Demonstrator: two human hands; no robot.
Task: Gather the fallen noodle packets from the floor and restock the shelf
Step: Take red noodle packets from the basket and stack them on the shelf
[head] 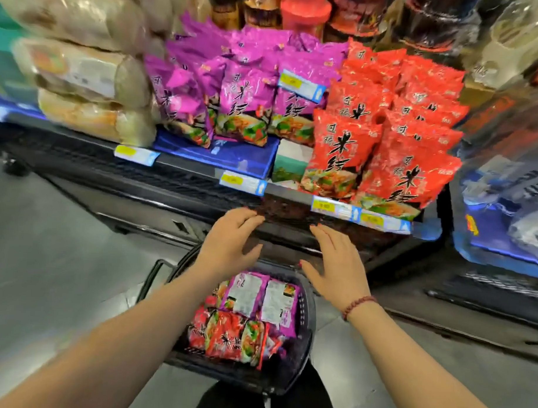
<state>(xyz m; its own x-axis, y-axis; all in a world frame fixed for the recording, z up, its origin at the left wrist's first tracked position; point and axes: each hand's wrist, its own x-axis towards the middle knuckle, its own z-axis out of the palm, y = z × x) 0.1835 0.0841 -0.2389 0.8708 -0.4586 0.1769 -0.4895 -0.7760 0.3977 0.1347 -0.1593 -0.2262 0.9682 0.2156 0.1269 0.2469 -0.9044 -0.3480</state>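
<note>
Left hand and right hand reach forward side by side, apart, palms down. Both are empty, with fingers loosely spread and holding nothing. They hover in front of the shelf edge, above a dark basket. Red and purple noodle packets lie flat inside the basket. On the shelf, purple packets stand left of red packets.

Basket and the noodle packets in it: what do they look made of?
The basket looks like dark moulded plastic, fairly matt: its wall is pierced with regular slots. The red noodle packets and purple noodle packets in it look like thin glossy plastic film, printed: they crinkle and catch highlights. Any foil lining cannot be told.
</note>
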